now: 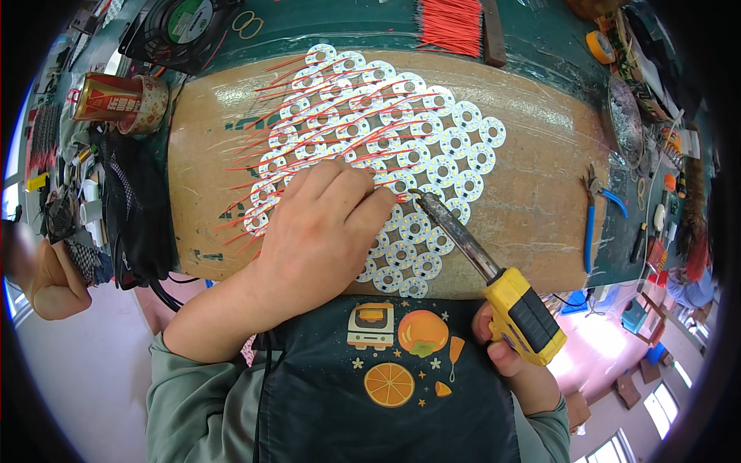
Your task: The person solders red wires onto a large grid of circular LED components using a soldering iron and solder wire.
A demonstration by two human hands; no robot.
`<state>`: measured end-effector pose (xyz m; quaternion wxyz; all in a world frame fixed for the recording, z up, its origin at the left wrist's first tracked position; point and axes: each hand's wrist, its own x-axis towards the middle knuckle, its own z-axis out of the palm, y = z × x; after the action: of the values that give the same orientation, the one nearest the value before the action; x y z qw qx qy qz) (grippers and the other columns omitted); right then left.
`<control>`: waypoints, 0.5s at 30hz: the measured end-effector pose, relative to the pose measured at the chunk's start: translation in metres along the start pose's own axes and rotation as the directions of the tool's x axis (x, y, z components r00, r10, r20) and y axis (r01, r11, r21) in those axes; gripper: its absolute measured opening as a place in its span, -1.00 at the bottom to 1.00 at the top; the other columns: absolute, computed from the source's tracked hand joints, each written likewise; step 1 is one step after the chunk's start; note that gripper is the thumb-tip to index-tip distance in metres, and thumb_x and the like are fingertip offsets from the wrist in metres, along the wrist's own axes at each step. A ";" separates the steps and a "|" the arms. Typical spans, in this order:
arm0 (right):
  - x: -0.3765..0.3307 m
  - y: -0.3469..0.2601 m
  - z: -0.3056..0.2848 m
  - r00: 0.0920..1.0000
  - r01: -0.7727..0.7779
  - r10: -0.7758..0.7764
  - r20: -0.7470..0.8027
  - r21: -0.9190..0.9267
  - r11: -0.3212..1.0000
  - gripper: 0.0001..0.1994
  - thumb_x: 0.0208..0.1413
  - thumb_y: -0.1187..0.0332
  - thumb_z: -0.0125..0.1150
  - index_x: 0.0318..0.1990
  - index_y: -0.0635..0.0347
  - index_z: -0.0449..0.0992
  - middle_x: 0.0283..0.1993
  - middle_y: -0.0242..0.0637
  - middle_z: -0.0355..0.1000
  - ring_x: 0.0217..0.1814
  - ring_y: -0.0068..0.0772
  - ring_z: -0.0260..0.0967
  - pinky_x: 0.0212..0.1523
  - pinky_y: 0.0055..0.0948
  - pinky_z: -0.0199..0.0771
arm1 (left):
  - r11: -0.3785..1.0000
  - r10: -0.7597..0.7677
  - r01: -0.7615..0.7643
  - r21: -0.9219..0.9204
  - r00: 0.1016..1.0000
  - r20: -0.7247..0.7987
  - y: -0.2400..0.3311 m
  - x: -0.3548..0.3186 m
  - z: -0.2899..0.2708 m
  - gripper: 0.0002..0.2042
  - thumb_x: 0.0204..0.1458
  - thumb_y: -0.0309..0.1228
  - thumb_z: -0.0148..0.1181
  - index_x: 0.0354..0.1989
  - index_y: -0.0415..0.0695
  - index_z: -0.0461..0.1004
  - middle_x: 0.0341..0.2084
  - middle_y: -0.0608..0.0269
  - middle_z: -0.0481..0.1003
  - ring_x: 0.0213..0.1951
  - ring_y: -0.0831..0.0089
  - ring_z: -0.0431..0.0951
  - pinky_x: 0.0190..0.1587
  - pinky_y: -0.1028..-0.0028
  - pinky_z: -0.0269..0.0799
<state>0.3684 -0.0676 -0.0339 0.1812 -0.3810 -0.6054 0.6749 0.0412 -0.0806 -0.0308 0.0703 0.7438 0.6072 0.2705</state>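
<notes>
Room: pale floor (77,370), one seated person (58,289) off to the left, another person (691,285) far right, small at the rim. Green worktop (340,23), cluttered along its left and right sides. On it, a brown board (540,177) with a glossy, scuffed film.

Dark fruit-print apron (390,432) sits against the board's near edge. Sheet of white disc boards (409,162) lies mid-board, set diagonally, bare board toward the left and right edges. Black bag (135,208) just off the left edge, black fan (177,27) past the far left corner.

Left hand (324,224) lies over the sheet, blocking the discs under it; fingers bunched together, tips tucked under, can't tell if they pinch a wire. Right hand (505,359) off the near edge, fingers wrapped on the yellow handle of the soldering iron (527,316), its tip at a disc right beside the left fingers.

Bundle of red wires (450,27) and a dark bar (494,32) beyond the far edge. Metal dish (622,119) off the right edge, blue-handled pliers (590,224) along it. Red-gold can (108,96) by the left edge. Smallest: red leads (285,63) across the sheet, ends sticking out left.
</notes>
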 end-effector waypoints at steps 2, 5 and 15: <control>-0.001 0.001 -0.001 1.000 -0.004 0.004 0.005 0.013 1.000 -0.66 0.06 0.04 0.42 -0.42 0.07 0.49 -0.46 -0.35 0.41 -0.44 -0.25 0.41 -0.39 -0.37 0.39 | 1.000 0.003 -0.003 0.031 1.000 -0.014 0.001 -0.001 -0.002 -0.71 -0.22 -0.65 0.28 -0.24 -0.17 0.58 -0.36 0.22 0.47 -0.27 0.22 0.51 -0.19 0.29 0.43; -0.005 0.005 -0.004 1.000 0.003 -0.003 0.028 0.011 1.000 -0.65 0.06 0.02 0.43 -0.43 0.07 0.48 -0.46 -0.35 0.41 -0.45 -0.25 0.40 -0.41 -0.36 0.37 | 0.999 0.022 -0.020 0.045 0.999 -0.038 0.004 -0.005 -0.011 -0.69 -0.25 -0.65 0.28 -0.23 -0.18 0.59 -0.36 0.23 0.46 -0.27 0.24 0.51 -0.19 0.30 0.42; -0.004 0.007 -0.002 0.993 0.006 0.005 0.118 -0.089 0.996 -0.60 0.06 -0.06 0.39 -0.48 0.03 0.42 -0.49 -0.33 0.37 -0.48 -0.19 0.36 -0.45 -0.31 0.33 | 1.000 0.014 -0.014 -0.009 1.000 -0.018 -0.002 -0.026 -0.007 -0.65 -0.27 -0.61 0.28 -0.19 -0.20 0.59 -0.36 0.23 0.47 -0.27 0.25 0.53 -0.17 0.30 0.44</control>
<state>0.3735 -0.0704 -0.0396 0.1282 -0.3481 -0.6445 0.6686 0.0333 -0.1059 -0.0334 0.0664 0.7452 0.6013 0.2806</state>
